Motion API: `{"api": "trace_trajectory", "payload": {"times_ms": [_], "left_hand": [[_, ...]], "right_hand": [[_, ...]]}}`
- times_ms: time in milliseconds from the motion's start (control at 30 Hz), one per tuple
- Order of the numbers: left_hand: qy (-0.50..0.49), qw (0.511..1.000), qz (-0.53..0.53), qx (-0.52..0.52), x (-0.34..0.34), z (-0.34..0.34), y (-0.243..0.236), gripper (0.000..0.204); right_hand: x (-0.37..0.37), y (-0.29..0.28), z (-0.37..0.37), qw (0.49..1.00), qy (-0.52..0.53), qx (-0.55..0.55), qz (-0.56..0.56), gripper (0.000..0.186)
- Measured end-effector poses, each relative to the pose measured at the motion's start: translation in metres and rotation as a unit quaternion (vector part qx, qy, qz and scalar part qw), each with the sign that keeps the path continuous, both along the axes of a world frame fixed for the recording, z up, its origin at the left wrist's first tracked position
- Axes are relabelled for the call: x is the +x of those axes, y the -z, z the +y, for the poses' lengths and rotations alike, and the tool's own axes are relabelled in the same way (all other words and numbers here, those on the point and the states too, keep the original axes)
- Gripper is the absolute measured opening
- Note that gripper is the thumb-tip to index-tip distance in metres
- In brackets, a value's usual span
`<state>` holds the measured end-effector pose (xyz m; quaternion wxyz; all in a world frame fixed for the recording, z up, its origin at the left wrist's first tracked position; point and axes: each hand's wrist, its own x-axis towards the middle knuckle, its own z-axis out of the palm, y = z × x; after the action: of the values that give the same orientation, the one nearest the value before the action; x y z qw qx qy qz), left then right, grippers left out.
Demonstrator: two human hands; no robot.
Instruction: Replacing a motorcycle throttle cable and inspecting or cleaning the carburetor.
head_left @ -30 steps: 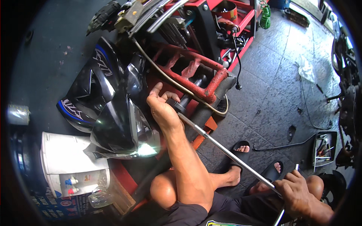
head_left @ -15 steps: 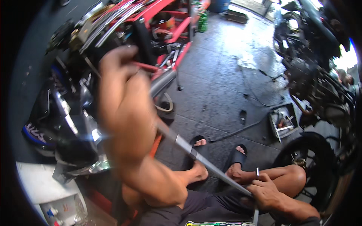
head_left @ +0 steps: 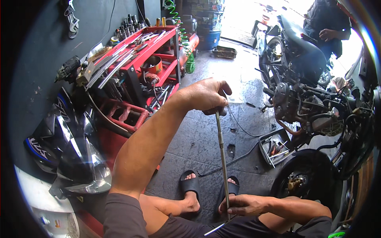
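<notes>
A long, slim metal rod (head_left: 224,166) stands nearly upright in front of me, jointed partway along its length. My left hand (head_left: 204,94) is closed around its far upper end, at the end of an outstretched arm; the fingers hide that tip. Lower down, close to my lap, my right hand (head_left: 247,205) grips the same rod. A thin bar (head_left: 214,229) juts out sideways from the rod's near end, over my dark shorts. Whatever joins the bar to the rod is too small to make out.
A red tool cart (head_left: 137,59) holding wrenches, sockets and bars stands at the left. Black motorcycle fairings (head_left: 71,135) lean below it. At right are a partly stripped motorcycle (head_left: 293,103), a loose wheel (head_left: 295,178) and a tool tray (head_left: 274,147). Another person (head_left: 327,33) stands beyond.
My left hand has swung from the left toward the middle and is no longer blurred. The rod has turned from a slant to nearly upright. My right hand has shifted slightly left, and the view has tilted up.
</notes>
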<state>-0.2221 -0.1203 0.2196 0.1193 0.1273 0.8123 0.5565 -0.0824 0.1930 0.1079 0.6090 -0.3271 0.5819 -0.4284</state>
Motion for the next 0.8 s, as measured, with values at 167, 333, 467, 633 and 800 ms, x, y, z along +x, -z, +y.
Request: {"api": "trace_trajectory", "payload": {"times_ms": [167,333,467,633,800], "left_hand": [[-0.03,0.998,0.011,-0.049,-0.005,0.006,0.001,0.037],[-0.043,0.996,0.014,-0.071,-0.014,0.017,0.001,0.035],[-0.059,0.995,0.011,-0.081,-0.023,0.025,0.011,0.033],[-0.105,0.989,0.024,-0.096,-0.044,0.023,0.034,0.031],[-0.28,0.951,-0.023,0.129,-0.061,0.004,0.076,0.019]], "right_hand": [[-0.015,0.004,0.008,0.988,0.022,0.133,0.077,0.029],[-0.023,0.012,0.008,0.993,0.055,0.097,0.044,0.03],[-0.036,0.015,0.015,0.989,0.09,0.108,-0.047,0.034],[-0.054,0.02,0.022,0.988,0.092,0.124,0.027,0.032],[-0.065,0.016,0.023,0.949,0.163,0.171,0.207,0.022]]}}
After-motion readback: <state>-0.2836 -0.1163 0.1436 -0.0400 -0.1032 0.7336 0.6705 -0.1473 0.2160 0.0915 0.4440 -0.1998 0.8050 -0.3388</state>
